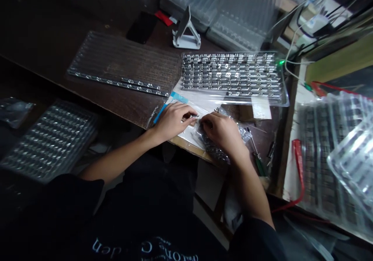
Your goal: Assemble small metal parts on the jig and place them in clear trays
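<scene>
Both hands pinch one small metal part [194, 116] | left hand [171, 120] | right hand [223, 130] beside it

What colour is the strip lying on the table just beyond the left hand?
Light blue: the strip runs diagonally past the left hand, seen in the head view.

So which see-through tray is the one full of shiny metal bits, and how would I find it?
Start at the dark wooden table and look just beyond the person's left hand and right hand. The full tray lies there, right of a white stand. Unlike the flat tray to its left, which holds only one front row, nearly every row of it is packed.
</scene>
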A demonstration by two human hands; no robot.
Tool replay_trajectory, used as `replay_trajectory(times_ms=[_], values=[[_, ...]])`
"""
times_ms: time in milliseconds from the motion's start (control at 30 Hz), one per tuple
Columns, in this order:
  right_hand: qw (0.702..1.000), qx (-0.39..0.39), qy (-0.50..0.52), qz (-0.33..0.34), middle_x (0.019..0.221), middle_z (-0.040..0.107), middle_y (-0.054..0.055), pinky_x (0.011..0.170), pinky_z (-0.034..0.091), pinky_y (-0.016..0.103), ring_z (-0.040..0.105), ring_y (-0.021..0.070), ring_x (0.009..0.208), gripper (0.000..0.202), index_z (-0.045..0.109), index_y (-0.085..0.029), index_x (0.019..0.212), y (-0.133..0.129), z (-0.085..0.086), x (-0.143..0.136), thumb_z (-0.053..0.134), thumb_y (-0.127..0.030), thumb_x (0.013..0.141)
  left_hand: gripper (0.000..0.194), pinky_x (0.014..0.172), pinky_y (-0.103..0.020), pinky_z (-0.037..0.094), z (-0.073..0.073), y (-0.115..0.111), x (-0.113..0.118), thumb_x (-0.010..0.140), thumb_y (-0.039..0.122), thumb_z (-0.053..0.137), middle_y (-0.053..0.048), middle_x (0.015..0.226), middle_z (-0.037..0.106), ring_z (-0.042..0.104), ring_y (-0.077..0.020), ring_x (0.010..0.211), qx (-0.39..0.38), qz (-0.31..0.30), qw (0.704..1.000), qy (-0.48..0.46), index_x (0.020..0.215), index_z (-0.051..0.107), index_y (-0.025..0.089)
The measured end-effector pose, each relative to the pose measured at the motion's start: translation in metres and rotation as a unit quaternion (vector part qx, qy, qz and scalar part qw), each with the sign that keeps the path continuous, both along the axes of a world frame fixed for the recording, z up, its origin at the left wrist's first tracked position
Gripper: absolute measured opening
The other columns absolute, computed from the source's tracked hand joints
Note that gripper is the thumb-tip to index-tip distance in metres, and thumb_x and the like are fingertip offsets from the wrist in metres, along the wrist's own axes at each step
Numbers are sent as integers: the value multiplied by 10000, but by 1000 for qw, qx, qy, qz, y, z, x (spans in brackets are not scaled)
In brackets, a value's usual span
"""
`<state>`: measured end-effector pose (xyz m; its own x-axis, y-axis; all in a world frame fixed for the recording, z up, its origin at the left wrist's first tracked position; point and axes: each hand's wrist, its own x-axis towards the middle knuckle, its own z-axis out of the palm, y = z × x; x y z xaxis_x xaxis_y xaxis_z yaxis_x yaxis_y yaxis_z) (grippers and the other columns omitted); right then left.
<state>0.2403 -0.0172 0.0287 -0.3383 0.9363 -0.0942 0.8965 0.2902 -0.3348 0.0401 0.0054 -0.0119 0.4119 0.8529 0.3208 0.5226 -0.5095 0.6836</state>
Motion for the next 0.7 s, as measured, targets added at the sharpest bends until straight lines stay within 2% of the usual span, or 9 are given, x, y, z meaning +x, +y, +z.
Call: replay_trajectory(times_ms=[100,267,400,533,633,700], values=[[995,44,86,-3,957,736,86,720,464,313,651,206,812,193,720,-183,965,1,1,6,537,-161,908,59,839,-345,475,-1,0,-1,857,202,735,-32,917,736,648,-214,901,3,7,1000,3,907,707,192],[967,112,226,-38,926,720,60,738,506,297,661,179,800,166,708,-190,949,3,2,15,558,-143,895,65,814,-341,476,-2,-1,0,844,207,750,-24,893,730,643,-218,896,5,15,1000,14,884,700,201],[965,112,231,-54,974,744,60,761,526,319,685,191,845,218,726,-209,994,6,-3,15,534,-152,908,75,801,-343,483,-4,-1,2,850,239,753,-29,884,730,650,-216,882,-2,29,1000,6,877,697,195],[966,132,213,-59,951,752,63,783,525,331,686,198,852,208,725,-205,1008,9,-6,7,553,-165,899,48,815,-333,493,1,-3,0,877,146,701,-29,902,742,661,-197,871,10,21,999,-37,904,698,185],[966,125,227,-26,949,751,65,793,518,305,689,184,856,190,711,-193,997,10,-9,-6,541,-168,917,55,835,-317,501,7,-5,-9,915,148,660,-39,957,748,672,-179,888,23,45,995,-83,952,689,177],[970,100,222,12,984,752,74,809,511,291,691,178,880,194,695,-192,1019,10,-12,-16,514,-188,949,57,851,-317,500,11,-7,-18,917,177,670,-37,987,752,680,-180,906,23,57,995,-81,971,686,186]])
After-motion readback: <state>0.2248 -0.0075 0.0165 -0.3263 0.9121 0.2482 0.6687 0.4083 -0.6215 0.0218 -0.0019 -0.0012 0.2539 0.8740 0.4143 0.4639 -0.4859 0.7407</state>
